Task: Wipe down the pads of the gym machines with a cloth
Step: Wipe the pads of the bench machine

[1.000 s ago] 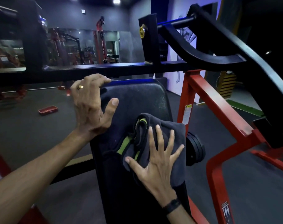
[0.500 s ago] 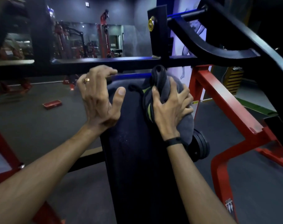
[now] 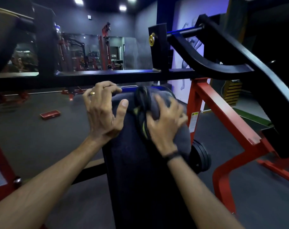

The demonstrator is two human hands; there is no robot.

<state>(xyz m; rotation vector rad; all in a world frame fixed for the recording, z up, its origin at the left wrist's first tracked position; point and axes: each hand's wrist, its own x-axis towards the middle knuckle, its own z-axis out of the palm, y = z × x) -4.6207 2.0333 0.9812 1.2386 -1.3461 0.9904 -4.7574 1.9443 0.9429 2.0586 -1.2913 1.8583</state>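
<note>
Dark vinyl pad: the long black upholstered machine pad (image 3: 140, 171) runs from the lower centre of the frame up to its rounded top edge at mid-frame, just under the black steel crossbar (image 3: 107, 78).
Cloth: a bunched grey cloth with yellow-green trim (image 3: 157, 103) sits on the pad's upper right corner and drapes over its right edge.
Right hand: the right hand (image 3: 165, 123) lies on top of the cloth with fingers spread and curled into the folds, gripping it and pressing it against the pad; its outline is blurred, so the exact finger positions cannot be told. A dark band circles the wrist.
Left hand: the left hand (image 3: 102, 111), wearing a gold ring, clasps the pad's upper left corner, fingers hooked over the top edge and thumb laid on the face, bracing it.
Key relation: the cloth is at the top end of the pad, so the unwiped length appears to lie below the right hand, toward the bottom of the frame, along the pad's long axis. The right hand is the one already on the cloth.
Likely step: a downward stroke along the face seems to be what comes next.
Surroundings: red steel frame (image 3: 223, 116) to the right, black weight plates (image 3: 201, 159) beside the pad, a small red tray (image 3: 50, 114) on the floor at left.
</note>
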